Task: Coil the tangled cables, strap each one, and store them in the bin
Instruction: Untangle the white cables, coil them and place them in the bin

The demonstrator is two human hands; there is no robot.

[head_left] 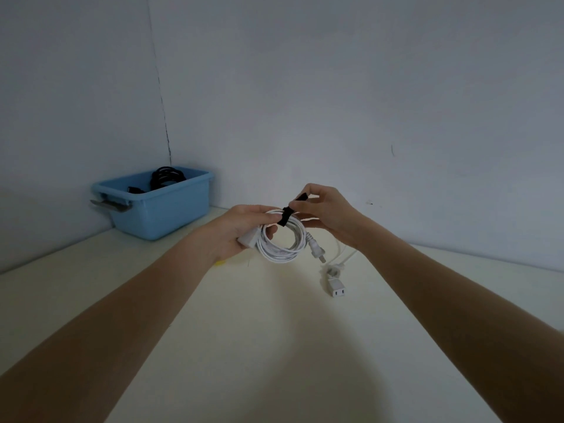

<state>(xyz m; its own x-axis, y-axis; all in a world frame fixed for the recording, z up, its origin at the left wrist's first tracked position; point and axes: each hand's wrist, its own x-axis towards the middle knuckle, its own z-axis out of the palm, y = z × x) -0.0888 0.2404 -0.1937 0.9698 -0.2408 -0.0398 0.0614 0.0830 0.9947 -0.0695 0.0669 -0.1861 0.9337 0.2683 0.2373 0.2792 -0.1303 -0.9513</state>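
The blue bin (171, 209) holds a coiled black cable (166, 176) while the left hand (241, 230) grasps the white coil (282, 239) and the right hand (323, 209) pinches its black strap (287, 213).

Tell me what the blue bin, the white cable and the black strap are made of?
The bin looks like smooth moulded plastic: even blue colour, rounded rim, with a grey handle. The cable seems to have a rubbery plastic jacket, since it bends into neat loops and shines a little. The strap looks like soft matte fabric, maybe hook-and-loop; it is too small to be sure.
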